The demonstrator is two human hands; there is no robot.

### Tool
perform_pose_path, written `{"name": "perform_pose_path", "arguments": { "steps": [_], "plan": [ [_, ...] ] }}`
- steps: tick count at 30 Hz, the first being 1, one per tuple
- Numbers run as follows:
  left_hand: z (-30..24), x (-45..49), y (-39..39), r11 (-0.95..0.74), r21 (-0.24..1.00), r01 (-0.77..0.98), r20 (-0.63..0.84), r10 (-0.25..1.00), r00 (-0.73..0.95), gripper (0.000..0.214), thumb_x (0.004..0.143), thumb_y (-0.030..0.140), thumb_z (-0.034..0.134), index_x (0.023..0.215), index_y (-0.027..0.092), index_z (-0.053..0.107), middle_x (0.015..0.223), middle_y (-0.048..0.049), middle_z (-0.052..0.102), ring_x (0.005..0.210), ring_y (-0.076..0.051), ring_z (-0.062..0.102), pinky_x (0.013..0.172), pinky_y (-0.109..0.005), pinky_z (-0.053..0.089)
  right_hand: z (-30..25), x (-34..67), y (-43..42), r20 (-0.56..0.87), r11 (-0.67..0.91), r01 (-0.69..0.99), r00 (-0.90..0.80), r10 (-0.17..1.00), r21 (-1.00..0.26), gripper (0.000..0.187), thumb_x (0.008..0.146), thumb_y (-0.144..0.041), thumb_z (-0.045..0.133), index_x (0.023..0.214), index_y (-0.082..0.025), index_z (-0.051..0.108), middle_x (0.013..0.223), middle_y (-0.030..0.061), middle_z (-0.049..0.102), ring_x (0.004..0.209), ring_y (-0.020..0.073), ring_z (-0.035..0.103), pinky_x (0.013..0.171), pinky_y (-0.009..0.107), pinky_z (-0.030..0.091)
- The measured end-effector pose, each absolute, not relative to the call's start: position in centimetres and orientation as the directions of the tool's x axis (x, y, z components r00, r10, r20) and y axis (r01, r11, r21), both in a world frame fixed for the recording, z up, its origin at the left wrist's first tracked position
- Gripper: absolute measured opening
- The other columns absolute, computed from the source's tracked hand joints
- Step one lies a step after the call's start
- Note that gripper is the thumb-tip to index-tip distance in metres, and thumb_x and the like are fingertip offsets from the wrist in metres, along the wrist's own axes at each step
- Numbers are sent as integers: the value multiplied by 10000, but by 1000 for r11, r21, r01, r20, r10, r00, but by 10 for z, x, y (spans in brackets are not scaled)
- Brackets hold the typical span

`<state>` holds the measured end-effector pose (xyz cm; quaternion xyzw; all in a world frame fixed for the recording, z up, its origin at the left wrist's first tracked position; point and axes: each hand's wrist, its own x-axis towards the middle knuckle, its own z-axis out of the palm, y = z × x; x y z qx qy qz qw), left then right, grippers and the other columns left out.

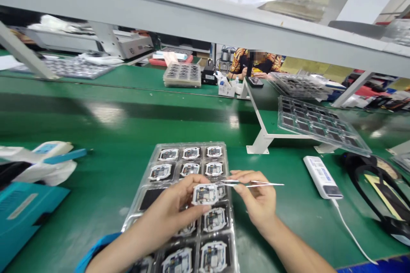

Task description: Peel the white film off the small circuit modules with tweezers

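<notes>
My left hand (pixel 174 209) is closed on a small white-framed module (pixel 205 194) with a dark circuit face, held just above a clear plastic tray (pixel 150 160). The tray carries several similar modules (pixel 191 153) in its pockets; one pocket at the left middle shows only black. My right hand (pixel 258 198) pinches a pair of metal tweezers (pixel 256 184), whose tips point left at the held module's right edge. Both hands hover over the tray's middle rows.
A white power bank (pixel 322 177) with a cable lies to the right. A teal box (pixel 22 213) and white tools sit at the left. Another filled tray (pixel 320 123) rests on a white raised stand (pixel 264 136). Across the green bench, a person sits working.
</notes>
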<state>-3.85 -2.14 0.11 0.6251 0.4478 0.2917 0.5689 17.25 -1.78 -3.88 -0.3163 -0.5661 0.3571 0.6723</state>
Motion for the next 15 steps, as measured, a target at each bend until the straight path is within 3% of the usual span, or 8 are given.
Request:
{"name": "perform_pose_path", "arguments": {
  "steps": [3, 5, 7, 9, 12, 15],
  "plan": [
    [-6, -80, -27, -83, 869, 488, -50, 966, 252, 337, 861, 422, 665, 1160, 268, 644, 1057, -54, 739, 964, -263, 677, 818, -334, 553, -38, 173, -19, 535, 546, -140, 108, 838, -826, 71, 865, -231, 760, 898, -236, 697, 864, 34, 804, 851, 213, 776, 883, 433, 627],
    [-17, -109, -32, -197, 714, 672, 107, 979, 173, 382, 832, 462, 694, 1169, 285, 676, 1255, -82, 698, 1187, -325, 602, 991, -426, 500, -37, 173, -20, 539, 548, -142, 96, 837, -824, 74, 865, -211, 758, 908, -237, 705, 878, 39, 806, 877, 218, 774, 876, 425, 628],
    [-31, -130, -38, -257, 560, 788, 216, 963, 160, 334, 850, 492, 657, 1115, 294, 709, 1264, -92, 695, 1227, -361, 577, 1034, -528, 458, -36, 174, -21, 545, 551, -139, 83, 834, -822, 74, 867, -199, 754, 915, -239, 714, 885, 43, 806, 889, 222, 774, 866, 417, 631],
    [-42, -140, -45, -253, 446, 858, 259, 955, 147, 342, 895, 484, 598, 1158, 295, 709, 1304, -125, 677, 1243, -396, 563, 1015, -590, 446, -35, 174, -22, 546, 551, -132, 71, 835, -824, 78, 870, -188, 749, 919, -242, 721, 887, 41, 805, 896, 219, 775, 863, 403, 634],
    [-49, -141, -55, -238, 391, 889, 274, 952, 135, 414, 951, 447, 518, 1318, 289, 626, 1432, -150, 595, 1298, -400, 519, 1013, -584, 450, -36, 174, -23, 543, 547, -120, 65, 837, -829, 98, 861, -169, 753, 921, -242, 726, 889, 34, 803, 901, 210, 774, 857, 372, 634],
    [-45, -136, -66, -217, 370, 903, 273, 955, 117, 318, 954, 459, 508, 1117, 264, 698, 1341, -133, 649, 1250, -362, 552, 1009, -530, 465, -37, 175, -23, 538, 542, -117, 67, 840, -832, 105, 858, -162, 751, 920, -244, 725, 890, 33, 802, 895, 213, 773, 822, 363, 637]
  ]
}}
